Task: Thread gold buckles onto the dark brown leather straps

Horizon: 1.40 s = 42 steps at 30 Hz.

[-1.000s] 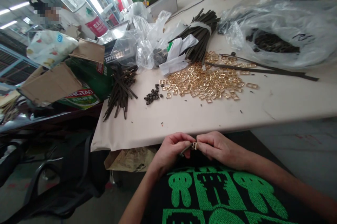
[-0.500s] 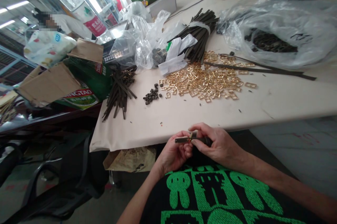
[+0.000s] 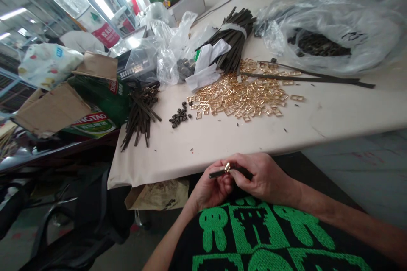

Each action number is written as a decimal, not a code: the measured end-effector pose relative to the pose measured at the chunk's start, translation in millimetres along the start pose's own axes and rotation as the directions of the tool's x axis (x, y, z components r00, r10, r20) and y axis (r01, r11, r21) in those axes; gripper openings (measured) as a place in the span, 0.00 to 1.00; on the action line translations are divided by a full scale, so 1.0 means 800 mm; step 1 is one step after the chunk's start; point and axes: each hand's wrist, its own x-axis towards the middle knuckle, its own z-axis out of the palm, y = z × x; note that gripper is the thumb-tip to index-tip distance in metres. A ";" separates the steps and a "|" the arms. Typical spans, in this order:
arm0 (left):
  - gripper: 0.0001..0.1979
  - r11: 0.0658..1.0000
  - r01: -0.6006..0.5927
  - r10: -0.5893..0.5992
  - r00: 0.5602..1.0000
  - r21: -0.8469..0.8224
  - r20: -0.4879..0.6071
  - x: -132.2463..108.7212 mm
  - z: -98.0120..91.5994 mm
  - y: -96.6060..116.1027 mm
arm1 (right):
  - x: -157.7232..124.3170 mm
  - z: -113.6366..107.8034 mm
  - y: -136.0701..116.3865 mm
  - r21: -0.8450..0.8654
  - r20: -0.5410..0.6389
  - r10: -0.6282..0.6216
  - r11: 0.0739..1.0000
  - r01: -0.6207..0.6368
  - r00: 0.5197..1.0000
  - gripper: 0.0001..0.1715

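Just beyond the front table edge, my left hand and my right hand meet over a dark strap with a gold buckle on it. My left fingers are curled under and around the strap's left part. The right thumb and fingers pinch it right of the buckle. On the table lie a pile of gold rectangular buckles, a small heap of dark loops, a loose fan of dark straps and a tied bundle of dark straps.
A clear plastic bag with dark pieces lies at the right back. Long strips stretch before it. Crumpled plastic and a cardboard box stand left. A black chair is below left, and the table edge faces me.
The view has shifted a little. The gold buckle now shows more clearly on the strap, and my right fingers have closed in nearer to it.
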 end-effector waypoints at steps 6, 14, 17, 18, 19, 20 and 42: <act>0.12 0.999 -0.002 0.001 1.000 -0.047 -0.017 0.002 0.000 -0.001 | 0.001 0.000 -0.001 0.012 -0.026 0.003 1.000 -0.002 1.000 0.11; 0.16 0.995 0.025 -0.027 0.999 -0.095 -0.020 0.000 0.008 0.000 | 0.003 -0.001 -0.003 -0.100 -0.018 -0.013 0.995 0.011 1.000 0.11; 0.16 0.993 0.037 -0.041 0.998 -0.116 -0.040 0.000 0.006 -0.002 | 0.006 -0.002 -0.005 -0.121 -0.028 -0.026 0.992 0.023 0.999 0.12; 0.16 0.991 0.039 -0.046 0.998 -0.124 -0.052 0.001 0.005 -0.003 | 0.007 -0.002 -0.005 -0.125 -0.035 -0.032 0.992 0.027 0.999 0.13; 0.16 0.990 0.041 -0.050 0.997 -0.134 -0.067 0.001 0.005 -0.003 | 0.007 -0.001 -0.005 -0.127 -0.038 -0.035 0.991 0.030 0.999 0.13; 0.16 0.989 0.042 -0.054 0.995 -0.145 -0.081 0.001 0.004 -0.003 | 0.008 -0.001 -0.005 -0.129 -0.042 -0.035 0.991 0.029 0.998 0.13; 0.12 0.888 -0.313 0.328 0.944 0.336 0.011 -0.012 0.004 0.007 | -0.003 -0.015 0.007 0.323 0.341 0.333 0.837 -0.442 0.879 0.10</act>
